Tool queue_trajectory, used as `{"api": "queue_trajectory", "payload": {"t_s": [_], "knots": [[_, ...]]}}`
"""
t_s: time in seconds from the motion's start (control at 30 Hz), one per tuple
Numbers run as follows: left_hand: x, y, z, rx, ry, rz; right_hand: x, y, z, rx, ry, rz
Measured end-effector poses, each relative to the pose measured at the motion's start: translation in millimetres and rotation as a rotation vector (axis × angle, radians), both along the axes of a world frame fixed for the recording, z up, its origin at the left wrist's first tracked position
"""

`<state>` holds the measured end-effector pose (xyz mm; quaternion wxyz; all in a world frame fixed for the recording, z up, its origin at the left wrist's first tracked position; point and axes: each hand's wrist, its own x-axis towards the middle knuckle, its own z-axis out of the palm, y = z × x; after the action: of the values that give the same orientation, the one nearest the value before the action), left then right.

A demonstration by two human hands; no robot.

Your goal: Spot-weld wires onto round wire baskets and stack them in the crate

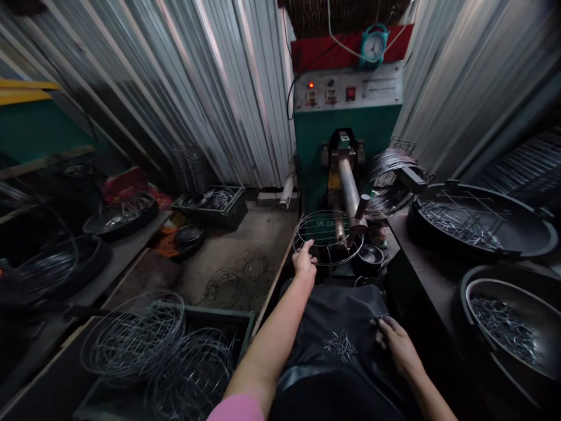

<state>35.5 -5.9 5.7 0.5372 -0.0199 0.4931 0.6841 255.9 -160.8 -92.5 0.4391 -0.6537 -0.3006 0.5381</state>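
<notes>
My left hand [305, 260] is closed on the near left rim of a round wire rack [326, 264]. The rack's far part lies at the electrodes of a green spot welding machine [346, 193], below its thick metal arm. My right hand [390, 333] hovers over the dark apron [319, 310] on my lap, fingers pinched together. What they hold, if anything, is too dark and small to name. A little heap of short bent wire pieces [340, 345] lies on the apron, left of my right hand.
Finished-looking wire rounds [135, 339] pile up on a crate at lower left. Black pans [508, 327] with wire pieces stand on the right bench. A wire coil [390, 175] hangs beside the machine. A small clock [374, 45] sits on top.
</notes>
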Motion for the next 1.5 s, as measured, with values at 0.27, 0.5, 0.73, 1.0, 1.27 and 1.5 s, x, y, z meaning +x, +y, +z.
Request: {"api": "queue_trajectory", "payload": {"t_s": [0.27,0.5,0.73,1.0,1.27,1.5], "knots": [[-4,-6,-2.9,-0.089,-0.206,-0.126,-7,-1,1.7,0.013,0.003,0.020],[-10,3,-8.0,-0.127,-0.090,-0.194,-12,-1,-0.7,0.009,0.097,-0.023],[1,-5,-3.9,-0.019,-0.064,-0.037,-10,0,2.9,0.073,0.157,-0.037],[2,-11,-2.1,0.138,-0.001,-0.072,-52,54,96.0,0.548,0.183,0.023],[-3,-5,-11.4,0.138,0.081,-0.058,-72,77,104.1,0.598,0.152,-0.066],[-10,-10,-16.1,0.166,0.068,-0.082,-24,45,55.9,0.364,0.054,-0.208]]}}
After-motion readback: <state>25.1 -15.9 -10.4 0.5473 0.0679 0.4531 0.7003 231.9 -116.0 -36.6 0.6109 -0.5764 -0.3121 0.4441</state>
